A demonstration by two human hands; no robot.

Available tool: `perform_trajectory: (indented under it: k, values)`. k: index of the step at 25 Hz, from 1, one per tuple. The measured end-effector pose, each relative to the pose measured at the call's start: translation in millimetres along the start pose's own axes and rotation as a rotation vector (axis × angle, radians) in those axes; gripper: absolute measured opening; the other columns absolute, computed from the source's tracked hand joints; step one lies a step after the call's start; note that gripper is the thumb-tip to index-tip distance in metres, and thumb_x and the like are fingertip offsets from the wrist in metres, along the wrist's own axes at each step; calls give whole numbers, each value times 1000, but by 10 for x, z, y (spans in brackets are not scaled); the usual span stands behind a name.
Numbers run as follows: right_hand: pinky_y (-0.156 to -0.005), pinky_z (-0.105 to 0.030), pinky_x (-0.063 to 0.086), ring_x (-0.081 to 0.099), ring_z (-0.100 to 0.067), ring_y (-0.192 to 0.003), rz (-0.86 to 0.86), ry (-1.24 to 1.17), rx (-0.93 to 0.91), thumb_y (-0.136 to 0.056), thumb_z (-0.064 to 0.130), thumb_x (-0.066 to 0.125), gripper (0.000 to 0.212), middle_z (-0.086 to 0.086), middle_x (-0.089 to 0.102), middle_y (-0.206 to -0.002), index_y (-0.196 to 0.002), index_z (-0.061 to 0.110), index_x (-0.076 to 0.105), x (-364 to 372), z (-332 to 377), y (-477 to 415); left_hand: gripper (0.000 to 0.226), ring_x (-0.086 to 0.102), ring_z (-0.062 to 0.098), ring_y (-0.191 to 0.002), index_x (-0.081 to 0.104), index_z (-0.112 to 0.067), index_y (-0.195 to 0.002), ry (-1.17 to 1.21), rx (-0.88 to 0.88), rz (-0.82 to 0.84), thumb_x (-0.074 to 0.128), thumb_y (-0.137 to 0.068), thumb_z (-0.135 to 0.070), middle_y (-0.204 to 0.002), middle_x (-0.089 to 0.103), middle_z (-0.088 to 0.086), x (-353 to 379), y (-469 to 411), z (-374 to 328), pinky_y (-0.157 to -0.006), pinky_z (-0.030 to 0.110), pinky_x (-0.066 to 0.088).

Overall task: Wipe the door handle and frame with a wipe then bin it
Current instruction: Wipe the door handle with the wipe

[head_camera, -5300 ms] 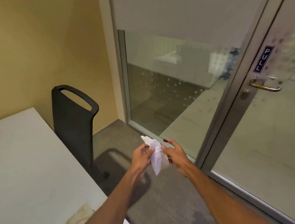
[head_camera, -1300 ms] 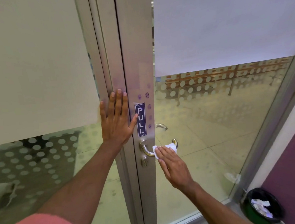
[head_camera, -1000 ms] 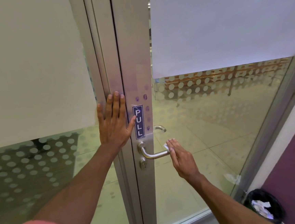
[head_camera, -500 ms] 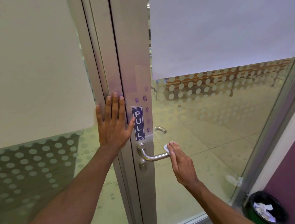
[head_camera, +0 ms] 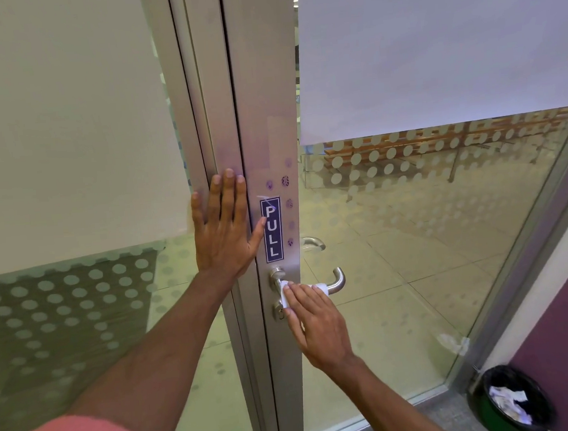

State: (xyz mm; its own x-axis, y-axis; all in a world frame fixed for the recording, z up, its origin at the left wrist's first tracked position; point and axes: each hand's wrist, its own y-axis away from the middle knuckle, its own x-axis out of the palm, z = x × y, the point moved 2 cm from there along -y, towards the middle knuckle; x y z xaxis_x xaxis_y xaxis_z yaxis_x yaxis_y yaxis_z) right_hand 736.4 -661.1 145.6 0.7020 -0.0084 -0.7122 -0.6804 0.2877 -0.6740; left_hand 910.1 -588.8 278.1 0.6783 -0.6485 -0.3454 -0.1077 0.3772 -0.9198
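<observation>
A metal lever handle (head_camera: 335, 281) sticks out to the right from the aluminium door frame (head_camera: 267, 113), below a blue PULL sticker (head_camera: 272, 229). My right hand (head_camera: 314, 322) presses a white wipe (head_camera: 286, 294) around the handle's inner end, close to the frame; only the wipe's edges show past my fingers. My left hand (head_camera: 223, 227) lies flat with fingers spread on the frame just left of the sticker, holding nothing. A black bin (head_camera: 511, 401) with a green liner and crumpled paper stands on the floor at the lower right.
Glass panels with dotted frosting and white blinds flank the frame. A purple wall (head_camera: 567, 328) rises right of the bin. A second handle (head_camera: 312, 243) shows through the glass on the door's far side.
My right hand has slid the wipe left along the handle, from its outer end to the part beside the frame. My left hand has stayed flat on the frame.
</observation>
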Motion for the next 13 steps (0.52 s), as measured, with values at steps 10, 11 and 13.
perform_trajectory:
  k: [10,11,13]
  values:
    - [-98,-35,49,57,-17,-122,140,105,-158,-59,9,88,83,-1,59,-136,-134,14,55,87,-38,-180,82,-12,21,-152,-1,-11,-157,3,1,2,28,-99,-61,-163,-18,6,-2,1,13,-121,45,-15]
    - [-99,-36,50,57,-18,-121,128,86,-184,-61,6,86,84,-2,58,-137,-137,14,51,47,-110,-140,82,-12,21,-152,-2,-11,-157,6,-1,8,28,-99,-62,-163,-18,5,-6,0,16,-121,45,-14]
    - [-98,-35,50,57,-19,-119,90,55,-205,-69,4,82,80,-3,58,-135,-140,14,47,-36,-262,-71,83,-14,21,-152,-5,-12,-156,8,-3,19,27,-99,-62,-163,-21,5,-14,2,18,-122,45,-14]
